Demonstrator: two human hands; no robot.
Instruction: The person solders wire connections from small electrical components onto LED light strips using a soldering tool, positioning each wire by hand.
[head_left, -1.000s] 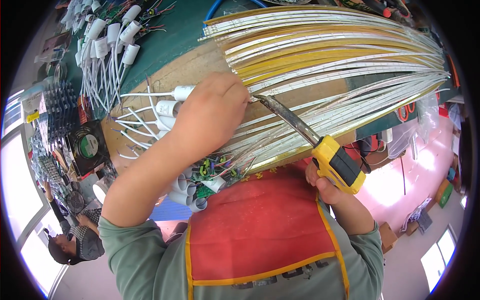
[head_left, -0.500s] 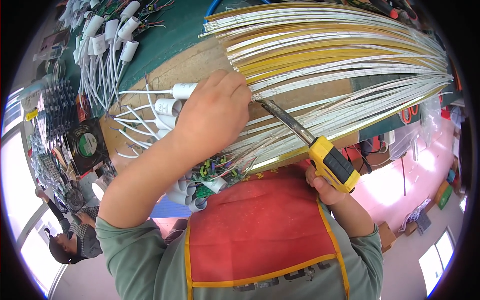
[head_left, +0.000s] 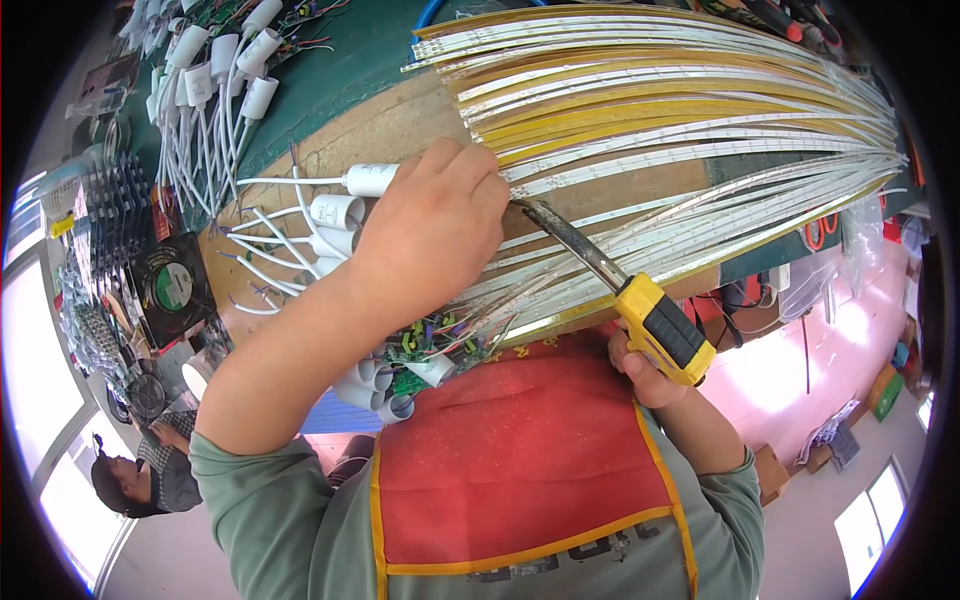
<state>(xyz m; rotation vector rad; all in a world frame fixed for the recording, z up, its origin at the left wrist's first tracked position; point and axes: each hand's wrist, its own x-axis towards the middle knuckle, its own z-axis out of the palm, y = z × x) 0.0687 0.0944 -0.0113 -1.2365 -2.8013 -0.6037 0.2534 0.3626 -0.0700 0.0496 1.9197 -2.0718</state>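
Observation:
My left hand (head_left: 437,222) is closed, its fingertips pinched at the near-left end of a white LED strip (head_left: 570,178); what lies between them is hidden. Gripped in my right hand (head_left: 648,378) is a soldering iron (head_left: 662,325) with a yellow-and-black handle. Its dark tip points up-left, close beside my left fingertips and the strip's end. Against the left hand lies a white cylindrical housing (head_left: 370,180) with a white cable. More such housings (head_left: 337,212) sit under and beside my left wrist. Small green circuit boards (head_left: 425,345) with coloured wires lie below the left forearm.
White and yellow strips (head_left: 650,80) fan across the brown board (head_left: 400,120) on the green table. Several cabled housings (head_left: 225,65) lie at the far left, with a black fan (head_left: 172,287) nearer. Another person (head_left: 135,480) is at the lower left. Pliers-like tools (head_left: 775,18) lie far right.
My left hand has shifted very slightly right, still at the strip's end. The soldering iron is nearly unmoved. The other person's raised hand has come down.

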